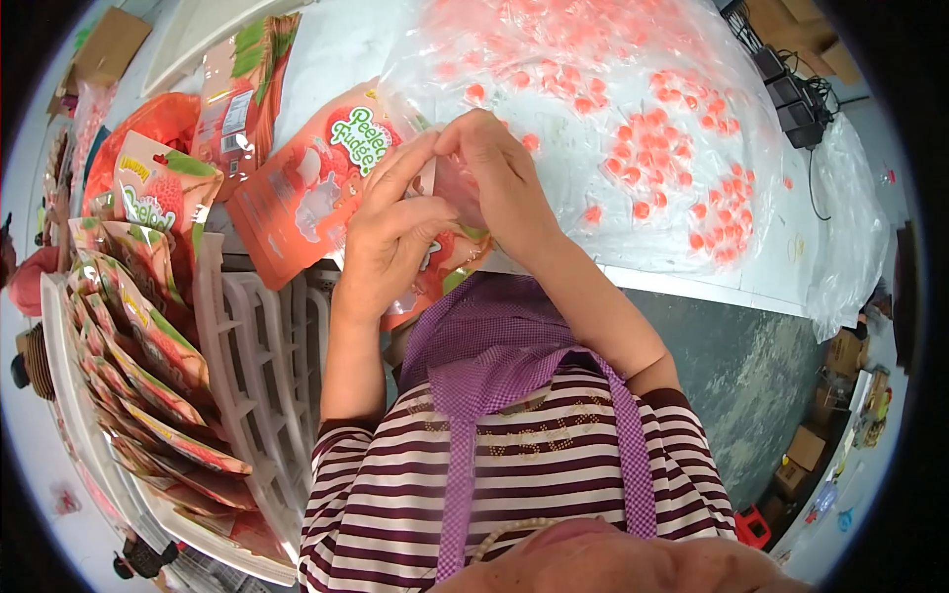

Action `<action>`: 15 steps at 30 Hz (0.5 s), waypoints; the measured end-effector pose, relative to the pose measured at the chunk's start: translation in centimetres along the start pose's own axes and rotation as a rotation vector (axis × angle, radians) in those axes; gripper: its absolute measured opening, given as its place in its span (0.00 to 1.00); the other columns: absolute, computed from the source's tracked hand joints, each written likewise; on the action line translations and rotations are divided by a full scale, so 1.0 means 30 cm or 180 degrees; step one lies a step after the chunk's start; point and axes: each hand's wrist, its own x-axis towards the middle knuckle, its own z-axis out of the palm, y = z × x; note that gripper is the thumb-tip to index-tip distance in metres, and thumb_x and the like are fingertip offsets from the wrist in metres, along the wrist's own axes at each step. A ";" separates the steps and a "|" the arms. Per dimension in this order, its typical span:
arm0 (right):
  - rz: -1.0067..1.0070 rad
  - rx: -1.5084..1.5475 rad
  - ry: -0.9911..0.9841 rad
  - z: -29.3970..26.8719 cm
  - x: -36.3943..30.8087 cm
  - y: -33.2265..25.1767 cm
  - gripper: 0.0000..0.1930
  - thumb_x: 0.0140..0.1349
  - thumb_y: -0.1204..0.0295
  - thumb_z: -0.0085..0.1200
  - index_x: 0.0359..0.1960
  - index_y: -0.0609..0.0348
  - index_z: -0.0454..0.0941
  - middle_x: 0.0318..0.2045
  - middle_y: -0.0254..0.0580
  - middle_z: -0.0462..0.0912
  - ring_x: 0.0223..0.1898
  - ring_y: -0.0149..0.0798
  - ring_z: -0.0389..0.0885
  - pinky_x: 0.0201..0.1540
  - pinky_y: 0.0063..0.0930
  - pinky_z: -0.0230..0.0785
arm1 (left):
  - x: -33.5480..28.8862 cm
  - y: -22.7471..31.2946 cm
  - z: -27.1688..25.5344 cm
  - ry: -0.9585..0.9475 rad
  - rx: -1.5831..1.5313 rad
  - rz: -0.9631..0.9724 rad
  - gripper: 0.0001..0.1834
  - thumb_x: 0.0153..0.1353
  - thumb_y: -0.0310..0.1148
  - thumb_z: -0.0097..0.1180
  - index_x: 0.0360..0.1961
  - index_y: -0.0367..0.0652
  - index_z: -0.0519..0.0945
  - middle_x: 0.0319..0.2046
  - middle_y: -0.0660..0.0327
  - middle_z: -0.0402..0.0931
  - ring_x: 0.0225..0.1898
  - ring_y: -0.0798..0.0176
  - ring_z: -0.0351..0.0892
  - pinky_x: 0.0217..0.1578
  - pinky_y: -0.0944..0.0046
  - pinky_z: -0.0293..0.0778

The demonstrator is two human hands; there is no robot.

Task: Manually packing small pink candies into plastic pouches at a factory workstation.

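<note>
Pouch (420, 285), pink and green, sits under and between the hands, just beyond the purple apron (484, 321). The near edge of the white table (692, 281) runs out toward four o'clock, floor (727, 371) showing below it. At eight, a ribbed white crate (225, 326) stands beside the left forearm (353, 366). A flat pouch (297, 193) lies at nine, a pouch stack (259, 84) at ten, and wrapped candies (647, 148) spread at two; tabletop shows at eleven. The left hand (376, 242) has thumb and forefinger apart; the right hand (509, 188) bends its fingers together toward them. Fingertips are partly hidden, so I cannot tell whether either clamps the pouch. Rounded green lettering marks the flat pouch; the stack bears a white label, too small to read.
</note>
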 end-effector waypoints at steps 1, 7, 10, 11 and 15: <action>-0.0238 -0.0304 -0.0142 0.002 0.005 -0.001 0.14 0.69 0.59 0.37 0.43 0.58 0.66 0.35 0.31 0.70 0.36 0.24 0.66 0.40 0.20 0.61 | 0.001 0.006 0.001 0.0062 -0.0143 -0.0105 0.03 0.52 0.26 0.58 0.30 0.43 0.80 0.55 0.50 0.68 0.58 0.47 0.64 0.57 0.55 0.59; 0.0228 0.0339 0.0224 0.040 -0.006 -0.042 0.18 0.70 0.59 0.34 0.34 0.59 0.71 0.37 0.34 0.71 0.37 0.26 0.67 0.44 0.21 0.60 | -0.014 -0.013 0.001 0.0309 -0.0502 -0.0213 0.03 0.56 0.28 0.56 0.31 0.42 0.80 0.56 0.48 0.67 0.59 0.48 0.64 0.58 0.55 0.58; -0.0749 0.0047 0.0313 0.046 -0.015 0.008 0.21 0.70 0.58 0.32 0.31 0.60 0.73 0.36 0.35 0.71 0.37 0.30 0.69 0.45 0.25 0.60 | -0.016 -0.008 0.005 0.0543 -0.0891 -0.0243 0.03 0.57 0.28 0.55 0.31 0.41 0.79 0.56 0.46 0.67 0.58 0.51 0.66 0.57 0.57 0.60; -0.0748 0.0044 0.0310 0.046 -0.016 0.006 0.21 0.70 0.58 0.32 0.31 0.60 0.73 0.36 0.35 0.71 0.37 0.30 0.69 0.45 0.25 0.60 | -0.019 -0.007 0.005 0.0684 -0.1121 -0.0348 0.03 0.58 0.28 0.55 0.32 0.40 0.78 0.56 0.45 0.67 0.58 0.53 0.67 0.56 0.58 0.61; -0.1578 -0.0568 0.0080 0.048 -0.019 0.021 0.25 0.68 0.53 0.33 0.31 0.61 0.75 0.31 0.38 0.74 0.36 0.37 0.71 0.45 0.31 0.60 | -0.023 -0.030 -0.004 0.0748 -0.1281 -0.0177 0.03 0.59 0.27 0.54 0.32 0.39 0.77 0.55 0.43 0.67 0.57 0.53 0.67 0.55 0.58 0.63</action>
